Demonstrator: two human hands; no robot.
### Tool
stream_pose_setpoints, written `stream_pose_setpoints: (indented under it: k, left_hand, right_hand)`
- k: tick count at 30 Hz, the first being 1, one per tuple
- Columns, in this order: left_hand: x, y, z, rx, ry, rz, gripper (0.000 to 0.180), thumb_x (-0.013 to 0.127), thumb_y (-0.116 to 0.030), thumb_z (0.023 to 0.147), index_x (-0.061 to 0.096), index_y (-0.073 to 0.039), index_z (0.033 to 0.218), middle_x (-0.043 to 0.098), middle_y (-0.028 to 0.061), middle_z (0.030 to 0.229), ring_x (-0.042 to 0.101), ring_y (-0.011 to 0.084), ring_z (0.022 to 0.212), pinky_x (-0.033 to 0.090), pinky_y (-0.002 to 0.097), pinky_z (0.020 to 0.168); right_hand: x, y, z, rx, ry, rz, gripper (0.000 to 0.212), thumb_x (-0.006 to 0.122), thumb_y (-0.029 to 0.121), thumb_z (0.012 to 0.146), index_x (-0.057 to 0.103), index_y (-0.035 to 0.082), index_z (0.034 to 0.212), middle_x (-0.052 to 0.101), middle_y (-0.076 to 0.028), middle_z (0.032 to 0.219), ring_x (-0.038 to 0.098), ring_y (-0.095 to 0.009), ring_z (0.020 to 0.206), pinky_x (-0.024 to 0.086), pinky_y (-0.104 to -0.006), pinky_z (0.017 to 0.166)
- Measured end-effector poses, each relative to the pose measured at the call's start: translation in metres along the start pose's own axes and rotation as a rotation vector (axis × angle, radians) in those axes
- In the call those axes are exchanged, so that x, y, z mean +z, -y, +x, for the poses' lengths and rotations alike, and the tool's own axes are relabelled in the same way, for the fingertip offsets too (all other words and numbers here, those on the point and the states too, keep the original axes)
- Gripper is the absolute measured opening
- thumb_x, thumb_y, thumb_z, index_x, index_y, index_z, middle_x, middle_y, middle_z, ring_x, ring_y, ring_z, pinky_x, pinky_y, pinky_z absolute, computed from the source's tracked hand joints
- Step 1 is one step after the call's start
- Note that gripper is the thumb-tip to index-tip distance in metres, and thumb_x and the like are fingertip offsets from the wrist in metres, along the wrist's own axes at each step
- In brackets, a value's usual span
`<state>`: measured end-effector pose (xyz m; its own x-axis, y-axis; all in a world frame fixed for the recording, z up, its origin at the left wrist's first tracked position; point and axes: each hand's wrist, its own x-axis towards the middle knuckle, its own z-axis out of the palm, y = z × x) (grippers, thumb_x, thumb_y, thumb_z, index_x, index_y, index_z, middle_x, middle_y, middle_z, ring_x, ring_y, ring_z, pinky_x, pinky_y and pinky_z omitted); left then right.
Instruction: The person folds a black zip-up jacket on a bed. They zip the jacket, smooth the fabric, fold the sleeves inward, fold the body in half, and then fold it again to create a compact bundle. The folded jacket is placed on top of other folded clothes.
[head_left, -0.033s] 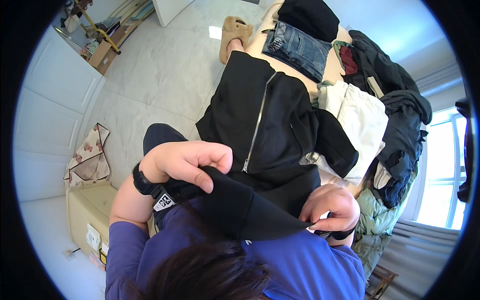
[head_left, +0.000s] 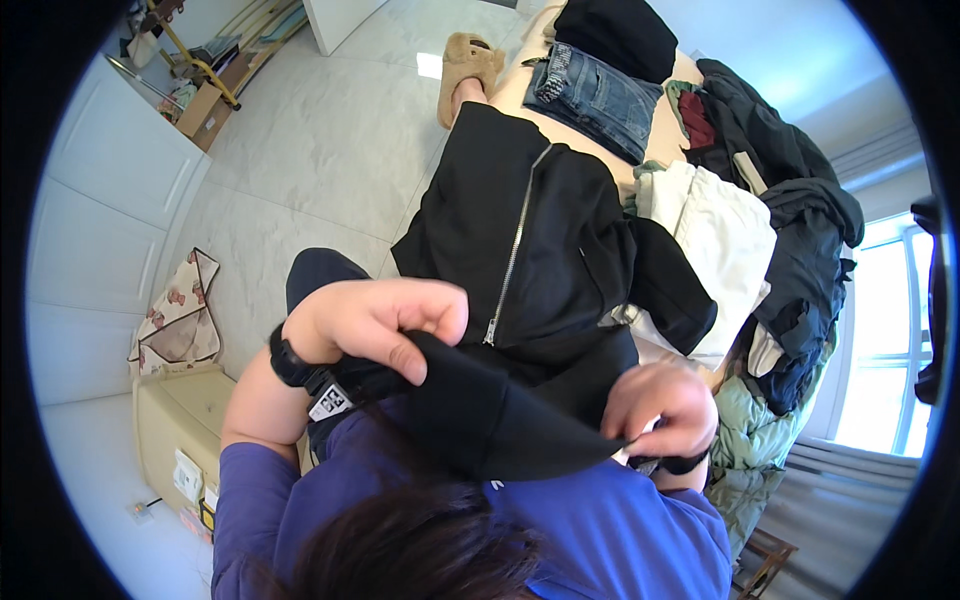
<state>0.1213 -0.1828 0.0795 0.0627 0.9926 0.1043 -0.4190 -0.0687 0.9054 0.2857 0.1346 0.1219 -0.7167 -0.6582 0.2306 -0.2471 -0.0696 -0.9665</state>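
Observation:
A black zip-up jacket is spread over my lap, its silver zipper running up the front with the pull near my body. My left hand is closed on a fold of the jacket, thumb on top and fingers curled. Between thumb and fingertips, my right hand, slightly blurred, pinches the tapered end of that same raised part. The black cloth stretches between both hands, close to my chest. Whether this part is a sleeve, hem or collar I cannot tell.
On the bed at right lie folded jeans, white garments, a heap of dark clothes and a green quilted piece. A beige storage box stands on the left, near a cardboard box farther off.
My right hand has shifted a little and looks more blurred, keeping its pinch on the jacket. My left hand has barely moved.

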Motion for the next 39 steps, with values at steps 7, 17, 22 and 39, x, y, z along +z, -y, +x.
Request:
stream_pose_setpoints:
  k: [7, 17, 22, 39]
  left_hand:
    - [-0.089, 0.049, 0.048, -0.097, -0.940, 0.068, 0.036, 0.063, -0.033, 0.094, 0.056, -0.004, 0.113, 0.062, 0.0017, 0.104, 0.057, 0.0084, 0.094, 0.047, 0.0230, 0.081]
    - [-0.134, 0.062, 0.078, -0.011, -0.916, 0.063, 0.026, 0.074, -0.017, 0.085, 0.054, -0.005, 0.097, 0.064, 0.0027, 0.084, 0.060, 0.0084, 0.074, 0.050, 0.0230, 0.067]
    - [-0.143, 0.066, 0.091, -0.045, -1.172, 0.351, 0.023, 0.070, -0.012, 0.085, 0.052, -0.005, 0.098, 0.062, 0.0040, 0.085, 0.059, 0.0106, 0.079, 0.049, 0.0240, 0.073]
    - [-0.044, 0.053, 0.101, -0.263, -0.449, 1.525, 0.079, 0.082, -0.042, 0.063, 0.054, -0.021, 0.134, 0.034, 0.0059, 0.151, 0.025, 0.0316, 0.142, 0.018, 0.0527, 0.116]
  right_hand:
    - [-0.032, -0.113, -0.005, 0.521, -0.837, -0.083, 0.035, 0.062, 0.023, 0.094, 0.053, 0.000, 0.118, 0.060, -0.004, 0.104, 0.056, -0.011, 0.097, 0.045, -0.0262, 0.089]
    - [-0.016, -0.145, -0.052, 0.460, -0.838, 0.501, 0.047, 0.072, 0.012, 0.084, 0.053, 0.001, 0.125, 0.062, -0.005, 0.112, 0.059, -0.012, 0.102, 0.047, -0.0266, 0.092]
    - [-0.009, -0.166, -0.064, 0.802, -1.042, 0.230, 0.031, 0.062, 0.031, 0.094, 0.061, 0.002, 0.105, 0.065, -0.002, 0.085, 0.060, -0.010, 0.075, 0.049, -0.0232, 0.068]
    - [-0.052, -0.202, -0.026, 0.743, -1.704, 0.786, 0.051, 0.057, 0.053, 0.091, 0.057, 0.002, 0.100, 0.058, -0.006, 0.073, 0.049, -0.016, 0.040, 0.040, -0.0280, 0.037]
